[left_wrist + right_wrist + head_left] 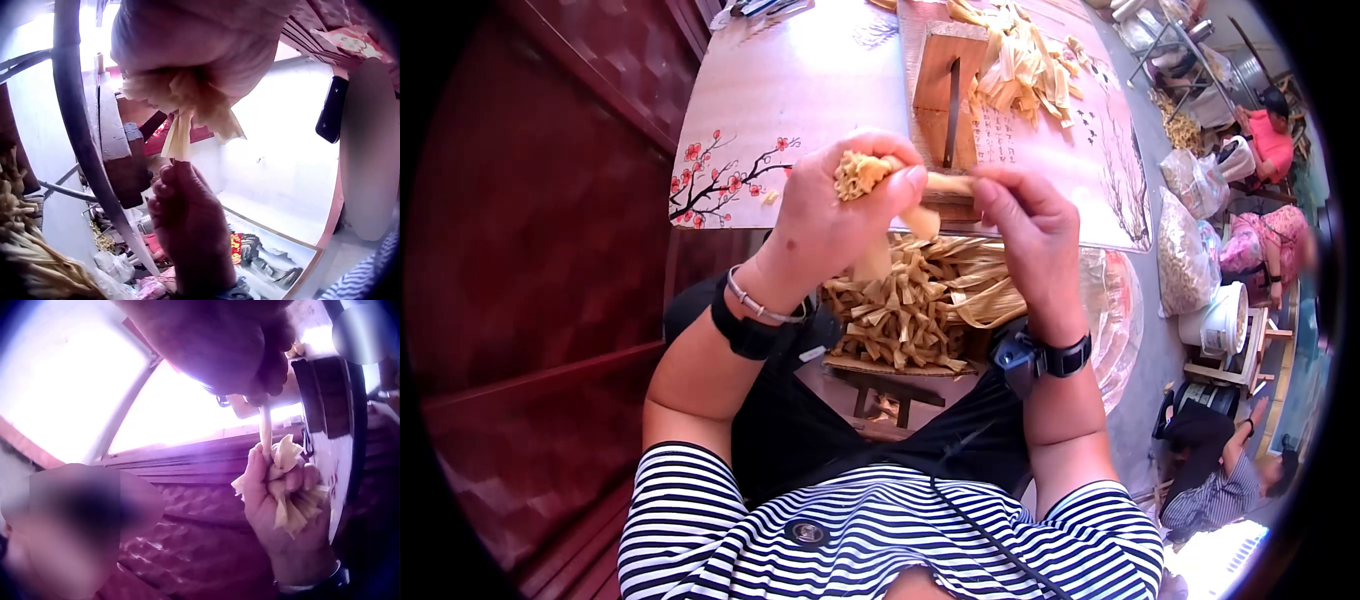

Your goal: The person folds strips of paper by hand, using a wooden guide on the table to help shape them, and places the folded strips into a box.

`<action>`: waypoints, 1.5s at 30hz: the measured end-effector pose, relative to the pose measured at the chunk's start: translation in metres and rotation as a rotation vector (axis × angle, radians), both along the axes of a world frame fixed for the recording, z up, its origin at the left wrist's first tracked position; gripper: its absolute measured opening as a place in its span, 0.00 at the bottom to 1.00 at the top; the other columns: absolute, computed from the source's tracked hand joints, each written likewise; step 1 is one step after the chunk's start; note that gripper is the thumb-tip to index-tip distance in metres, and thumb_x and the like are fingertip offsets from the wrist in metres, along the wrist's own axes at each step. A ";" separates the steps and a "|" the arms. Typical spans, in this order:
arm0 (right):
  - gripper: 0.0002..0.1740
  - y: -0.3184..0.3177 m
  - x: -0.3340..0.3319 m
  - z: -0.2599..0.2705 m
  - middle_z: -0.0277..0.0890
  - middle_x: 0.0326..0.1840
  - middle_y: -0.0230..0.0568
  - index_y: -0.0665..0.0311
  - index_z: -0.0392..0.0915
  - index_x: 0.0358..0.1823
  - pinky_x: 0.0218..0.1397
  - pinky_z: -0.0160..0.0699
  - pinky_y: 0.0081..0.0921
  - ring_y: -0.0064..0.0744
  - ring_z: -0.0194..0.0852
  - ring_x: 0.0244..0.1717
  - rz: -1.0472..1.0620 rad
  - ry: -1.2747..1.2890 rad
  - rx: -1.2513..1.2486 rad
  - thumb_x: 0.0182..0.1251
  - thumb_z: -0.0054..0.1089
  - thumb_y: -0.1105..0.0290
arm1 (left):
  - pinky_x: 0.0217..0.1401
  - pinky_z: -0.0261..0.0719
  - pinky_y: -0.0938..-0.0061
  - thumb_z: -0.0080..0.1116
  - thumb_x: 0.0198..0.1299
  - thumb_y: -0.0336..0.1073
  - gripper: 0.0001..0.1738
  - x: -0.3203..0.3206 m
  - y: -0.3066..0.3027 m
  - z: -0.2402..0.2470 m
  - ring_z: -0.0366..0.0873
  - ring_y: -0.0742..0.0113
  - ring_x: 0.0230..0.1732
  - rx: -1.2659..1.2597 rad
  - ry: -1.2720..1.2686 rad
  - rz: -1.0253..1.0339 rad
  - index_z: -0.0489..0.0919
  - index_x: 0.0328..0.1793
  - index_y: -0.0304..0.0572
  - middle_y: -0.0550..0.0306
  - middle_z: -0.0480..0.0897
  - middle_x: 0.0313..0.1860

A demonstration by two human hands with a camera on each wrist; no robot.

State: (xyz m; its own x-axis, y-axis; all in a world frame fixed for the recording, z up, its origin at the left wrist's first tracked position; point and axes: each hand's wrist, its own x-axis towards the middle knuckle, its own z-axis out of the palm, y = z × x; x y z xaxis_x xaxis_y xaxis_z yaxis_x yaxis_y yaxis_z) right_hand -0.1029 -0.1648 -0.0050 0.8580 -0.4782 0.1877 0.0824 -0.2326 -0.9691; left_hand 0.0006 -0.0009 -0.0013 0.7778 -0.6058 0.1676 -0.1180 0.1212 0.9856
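Note:
My left hand (835, 195) grips a bunch of pale yellow husk strips (862, 175), its crinkled end showing above the fist and loose ends hanging below. From that fist a narrow strip (948, 183) runs across to my right hand (1040, 235), which pinches its far end between thumb and fingers. In the left wrist view the husk ends (181, 103) fan out under the left hand (200, 37), and the right hand (187, 219) holds the strip's tip. The right wrist view shows the strip (266, 428) stretched between both hands.
Beyond my hands, a wooden block with an upright metal piece (952, 110) stands on the printed table (820, 110), beside loose husks (1025, 70). Many folded husk pieces (900, 310) lie below my hands, above my lap. Several people and bags (1185, 250) are at right.

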 end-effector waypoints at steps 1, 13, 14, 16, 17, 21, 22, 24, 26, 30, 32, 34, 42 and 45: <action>0.07 -0.003 0.003 0.003 0.77 0.30 0.27 0.69 0.81 0.41 0.32 0.72 0.17 0.16 0.70 0.29 -0.034 0.051 0.015 0.65 0.64 0.72 | 0.30 0.73 0.84 0.62 0.59 0.29 0.04 0.003 -0.007 -0.005 0.74 0.83 0.27 0.001 -0.014 0.028 0.81 0.39 0.39 0.67 0.79 0.26; 0.07 -0.037 0.026 -0.020 0.79 0.27 0.34 0.68 0.83 0.37 0.32 0.73 0.19 0.19 0.74 0.28 -0.231 0.098 -0.301 0.66 0.62 0.70 | 0.32 0.72 0.85 0.62 0.59 0.32 0.06 0.020 -0.023 -0.027 0.74 0.83 0.29 0.081 -0.076 0.164 0.81 0.39 0.38 0.67 0.79 0.28; 0.08 -0.040 0.027 -0.021 0.79 0.28 0.34 0.69 0.82 0.40 0.32 0.73 0.18 0.18 0.74 0.29 -0.238 0.046 -0.264 0.67 0.61 0.71 | 0.33 0.75 0.83 0.62 0.58 0.32 0.06 0.021 -0.013 -0.022 0.76 0.80 0.29 0.099 -0.039 -0.011 0.81 0.39 0.38 0.65 0.81 0.28; 0.10 -0.046 0.029 -0.022 0.79 0.30 0.33 0.70 0.81 0.45 0.32 0.73 0.18 0.18 0.74 0.29 -0.255 -0.063 -0.181 0.68 0.60 0.71 | 0.35 0.80 0.79 0.63 0.57 0.32 0.07 0.021 0.009 -0.008 0.80 0.75 0.30 0.144 0.030 -0.367 0.81 0.40 0.39 0.60 0.83 0.28; 0.19 -0.050 0.031 -0.016 0.80 0.42 0.41 0.72 0.71 0.59 0.37 0.76 0.19 0.22 0.77 0.37 -0.258 -0.076 0.008 0.70 0.57 0.72 | 0.36 0.81 0.80 0.65 0.57 0.33 0.07 0.018 0.012 -0.013 0.81 0.74 0.31 0.111 0.103 -0.566 0.81 0.39 0.40 0.60 0.84 0.30; 0.30 -0.064 0.042 -0.024 0.73 0.58 0.51 0.72 0.56 0.69 0.54 0.76 0.24 0.33 0.76 0.53 -0.266 -0.142 0.012 0.70 0.55 0.72 | 0.35 0.77 0.74 0.69 0.54 0.35 0.10 0.002 0.010 -0.018 0.80 0.63 0.30 0.227 -0.368 -0.759 0.81 0.38 0.39 0.55 0.82 0.29; 0.28 -0.062 0.037 -0.031 0.74 0.56 0.51 0.72 0.59 0.68 0.55 0.76 0.24 0.33 0.76 0.52 -0.249 -0.076 -0.063 0.70 0.56 0.72 | 0.35 0.77 0.74 0.69 0.54 0.36 0.11 0.000 0.010 -0.019 0.79 0.61 0.29 0.224 -0.313 -0.841 0.80 0.37 0.39 0.54 0.82 0.29; 0.19 -0.037 0.021 -0.028 0.79 0.47 0.45 0.70 0.73 0.58 0.48 0.79 0.22 0.27 0.78 0.45 -0.196 -0.095 -0.126 0.68 0.59 0.71 | 0.38 0.78 0.68 0.69 0.53 0.40 0.14 -0.004 0.006 -0.026 0.81 0.55 0.31 0.400 -0.385 -0.870 0.80 0.40 0.40 0.49 0.82 0.29; 0.15 -0.024 0.006 -0.030 0.80 0.43 0.43 0.72 0.78 0.50 0.42 0.79 0.21 0.26 0.79 0.39 -0.090 -0.023 -0.235 0.65 0.63 0.71 | 0.39 0.78 0.64 0.69 0.52 0.42 0.16 -0.010 0.001 -0.029 0.81 0.50 0.34 0.674 -0.500 -0.814 0.80 0.42 0.41 0.46 0.82 0.30; 0.15 -0.020 0.005 -0.032 0.80 0.41 0.43 0.71 0.79 0.48 0.37 0.79 0.21 0.26 0.80 0.33 -0.026 -0.032 -0.408 0.61 0.67 0.72 | 0.53 0.76 0.59 0.69 0.46 0.43 0.29 -0.011 -0.009 -0.061 0.78 0.46 0.51 0.899 -0.628 -0.692 0.78 0.57 0.43 0.43 0.80 0.48; 0.14 -0.016 0.005 -0.032 0.81 0.41 0.42 0.70 0.80 0.47 0.37 0.78 0.20 0.25 0.79 0.32 -0.036 -0.084 -0.469 0.60 0.67 0.72 | 0.61 0.72 0.59 0.69 0.45 0.42 0.36 -0.012 -0.004 -0.082 0.74 0.46 0.58 0.775 -0.811 -0.607 0.73 0.64 0.44 0.45 0.77 0.57; 0.14 -0.014 0.004 -0.034 0.81 0.40 0.41 0.70 0.81 0.46 0.38 0.77 0.20 0.24 0.78 0.32 -0.003 -0.089 -0.505 0.60 0.67 0.72 | 0.65 0.68 0.60 0.68 0.46 0.40 0.37 -0.011 -0.002 -0.091 0.73 0.47 0.60 0.799 -0.854 -0.565 0.71 0.66 0.44 0.45 0.77 0.57; 0.07 -0.009 -0.048 -0.035 0.80 0.35 0.35 0.68 0.79 0.43 0.39 0.76 0.18 0.20 0.77 0.35 -0.128 -0.092 -0.174 0.67 0.55 0.76 | 0.49 0.78 0.58 0.58 0.54 0.33 0.20 0.000 0.004 -0.091 0.80 0.45 0.46 0.882 -0.826 -0.637 0.76 0.54 0.38 0.42 0.82 0.42; 0.09 -0.004 -0.058 -0.057 0.82 0.32 0.45 0.66 0.81 0.42 0.36 0.77 0.26 0.33 0.81 0.30 0.284 0.497 -0.768 0.64 0.58 0.71 | 0.46 0.78 0.57 0.56 0.54 0.31 0.14 -0.002 0.005 -0.090 0.80 0.44 0.43 0.907 -0.855 -0.674 0.78 0.48 0.37 0.41 0.82 0.36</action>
